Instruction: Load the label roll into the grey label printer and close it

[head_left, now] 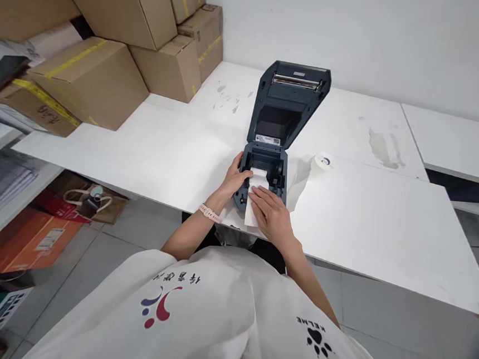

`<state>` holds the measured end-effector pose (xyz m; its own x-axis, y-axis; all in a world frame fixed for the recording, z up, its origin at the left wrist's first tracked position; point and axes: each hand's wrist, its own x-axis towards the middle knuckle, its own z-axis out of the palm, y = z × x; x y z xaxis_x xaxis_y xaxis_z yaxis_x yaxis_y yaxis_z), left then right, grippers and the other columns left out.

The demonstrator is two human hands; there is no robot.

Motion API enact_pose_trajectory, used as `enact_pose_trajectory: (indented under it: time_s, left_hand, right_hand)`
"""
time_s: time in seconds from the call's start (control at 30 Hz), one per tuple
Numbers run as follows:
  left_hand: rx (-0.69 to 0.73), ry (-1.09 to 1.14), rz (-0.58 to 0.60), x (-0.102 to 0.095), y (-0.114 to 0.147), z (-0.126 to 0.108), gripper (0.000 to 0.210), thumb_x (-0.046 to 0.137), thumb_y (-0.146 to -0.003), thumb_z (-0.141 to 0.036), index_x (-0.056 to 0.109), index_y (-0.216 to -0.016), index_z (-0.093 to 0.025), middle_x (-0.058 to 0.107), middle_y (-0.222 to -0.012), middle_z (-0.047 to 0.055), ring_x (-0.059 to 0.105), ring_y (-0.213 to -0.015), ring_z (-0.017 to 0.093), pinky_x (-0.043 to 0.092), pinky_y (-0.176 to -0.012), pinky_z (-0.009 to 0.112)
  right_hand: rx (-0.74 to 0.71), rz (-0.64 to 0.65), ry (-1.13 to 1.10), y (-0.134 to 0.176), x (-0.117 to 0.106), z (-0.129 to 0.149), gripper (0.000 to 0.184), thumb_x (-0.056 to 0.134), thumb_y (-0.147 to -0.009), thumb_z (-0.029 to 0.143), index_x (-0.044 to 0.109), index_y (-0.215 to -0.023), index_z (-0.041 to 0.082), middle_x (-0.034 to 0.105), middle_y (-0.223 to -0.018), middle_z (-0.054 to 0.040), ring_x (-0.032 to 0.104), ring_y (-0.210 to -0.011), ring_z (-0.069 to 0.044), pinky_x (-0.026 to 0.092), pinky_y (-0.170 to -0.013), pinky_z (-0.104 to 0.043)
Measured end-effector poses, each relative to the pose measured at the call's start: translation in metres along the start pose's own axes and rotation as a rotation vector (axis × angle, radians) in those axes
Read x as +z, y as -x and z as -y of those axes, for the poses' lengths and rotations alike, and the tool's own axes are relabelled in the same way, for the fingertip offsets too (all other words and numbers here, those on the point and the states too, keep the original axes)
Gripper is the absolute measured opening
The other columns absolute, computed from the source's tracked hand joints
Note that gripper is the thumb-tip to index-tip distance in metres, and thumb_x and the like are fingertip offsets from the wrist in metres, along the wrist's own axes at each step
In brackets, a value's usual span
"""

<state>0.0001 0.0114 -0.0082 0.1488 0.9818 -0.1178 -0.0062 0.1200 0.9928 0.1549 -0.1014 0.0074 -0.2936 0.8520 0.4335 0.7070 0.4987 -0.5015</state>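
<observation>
A dark label printer (269, 140) stands on the white table with its lid raised. A strip of white label paper (255, 214) runs out of its bay and over the front edge. My left hand (233, 179) grips the printer's left side, its thumb reaching over the rim to the paper. The fingers of my right hand (269, 211) lie stretched out and flat on the strip; its palm is turned down. A roll of white labels (321, 163) rests to the right of the printer, with a loose tail of backing paper trailing from it.
Cardboard boxes (101, 78) are stacked at the back left of the white table (357, 223). A wall runs behind it. Below, on the left, are an orange box (35, 240) and a paper bag (107, 204). Another white surface (461, 143) adjoins at the right.
</observation>
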Motion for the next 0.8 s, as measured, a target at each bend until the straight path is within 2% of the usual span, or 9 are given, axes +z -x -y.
enact_pose_trajectory:
  time_s: [0.1,0.23,0.3,0.4,0.43,0.53,0.63,0.7,0.8]
  left_hand:
    - [0.013,-0.042,0.002,-0.001,0.001,-0.002,0.086,0.068,-0.085,-0.032,0.032,-0.163,-0.027,0.040,-0.172,0.009,0.043,-0.156,0.030,0.040,-0.127,0.046]
    - [0.051,-0.194,-0.034,0.000,0.022,-0.006,0.096,0.073,-0.087,-0.049,0.025,-0.167,-0.027,0.026,-0.178,0.012,0.022,-0.165,0.037,0.029,-0.132,0.055]
    - [0.076,-0.252,-0.012,0.001,0.044,-0.006,0.104,0.079,-0.082,-0.055,0.023,-0.167,-0.031,0.022,-0.179,0.010,0.017,-0.167,0.039,0.022,-0.134,0.058]
    - [0.054,-0.261,0.035,0.002,0.079,-0.003,0.109,0.081,-0.081,-0.058,0.019,-0.168,-0.035,0.017,-0.181,0.008,0.014,-0.167,0.040,0.022,-0.134,0.058]
    - [0.029,-0.261,0.045,0.002,0.089,-0.003,0.110,0.080,-0.082,-0.059,0.017,-0.169,-0.036,0.015,-0.181,0.008,0.013,-0.168,0.039,0.022,-0.134,0.058]
    - [-0.048,-0.247,0.061,0.001,0.108,-0.002,0.113,0.077,-0.083,-0.063,0.009,-0.170,-0.039,0.009,-0.182,0.005,0.009,-0.168,0.040,0.024,-0.134,0.059]
    - [-0.066,-0.216,0.064,-0.002,0.113,-0.002,0.119,0.080,-0.080,-0.065,0.006,-0.170,-0.039,0.008,-0.183,0.004,0.009,-0.168,0.041,0.026,-0.133,0.060]
    - [-0.058,-0.181,0.084,-0.006,0.113,0.000,0.123,0.083,-0.077,-0.065,0.007,-0.170,-0.039,0.007,-0.183,0.003,0.010,-0.168,0.041,0.028,-0.133,0.057]
    - [-0.065,-0.043,0.127,-0.017,0.111,0.003,0.122,0.077,-0.079,-0.071,0.006,-0.171,-0.035,0.009,-0.182,0.004,0.014,-0.168,0.037,0.031,-0.133,0.051]
  right_hand:
    - [-0.013,-0.016,-0.018,0.002,-0.001,0.004,0.033,0.050,-0.107,0.025,0.075,-0.129,0.021,0.074,-0.139,-0.0118,0.065,-0.139,-0.031,0.057,-0.114,-0.053]
    - [0.002,0.021,-0.217,0.003,-0.020,0.001,0.029,0.059,-0.105,0.033,0.075,-0.127,0.025,0.079,-0.130,-0.0098,0.073,-0.126,-0.030,0.062,-0.107,-0.049]
    - [0.087,-0.105,-0.301,-0.011,-0.039,-0.016,0.027,0.062,-0.104,0.041,0.077,-0.122,0.029,0.081,-0.121,-0.0067,0.077,-0.115,-0.027,0.063,-0.101,-0.046]
    - [0.192,-0.458,-0.255,-0.065,-0.072,-0.063,0.044,0.056,-0.104,0.057,0.067,-0.137,0.031,0.072,-0.139,-0.0081,0.066,-0.134,-0.029,0.056,-0.111,-0.050]
    - [0.200,-0.471,-0.256,-0.089,-0.081,-0.081,0.057,0.052,-0.104,0.063,0.055,-0.151,0.031,0.060,-0.155,-0.0091,0.056,-0.147,-0.029,0.051,-0.116,-0.051]
    - [0.317,-0.361,-0.413,-0.165,-0.101,-0.121,0.073,0.028,-0.107,0.072,0.025,-0.168,0.032,0.025,-0.179,-0.0080,0.032,-0.163,-0.025,0.042,-0.123,-0.047]
    - [0.320,-0.201,-0.554,-0.205,-0.102,-0.127,0.083,0.001,-0.101,0.079,0.034,-0.164,0.038,0.045,-0.169,-0.0033,0.046,-0.154,-0.027,0.047,-0.118,-0.049]
    - [0.250,-0.167,-0.552,-0.197,-0.097,-0.115,0.092,-0.005,-0.096,0.082,0.044,-0.159,0.037,0.057,-0.159,-0.0038,0.051,-0.149,-0.028,0.048,-0.116,-0.047]
    - [0.168,-0.186,-0.500,-0.142,-0.084,-0.085,0.090,-0.002,-0.098,0.081,0.049,-0.156,0.035,0.062,-0.153,-0.0045,0.054,-0.147,-0.030,0.048,-0.117,-0.050]
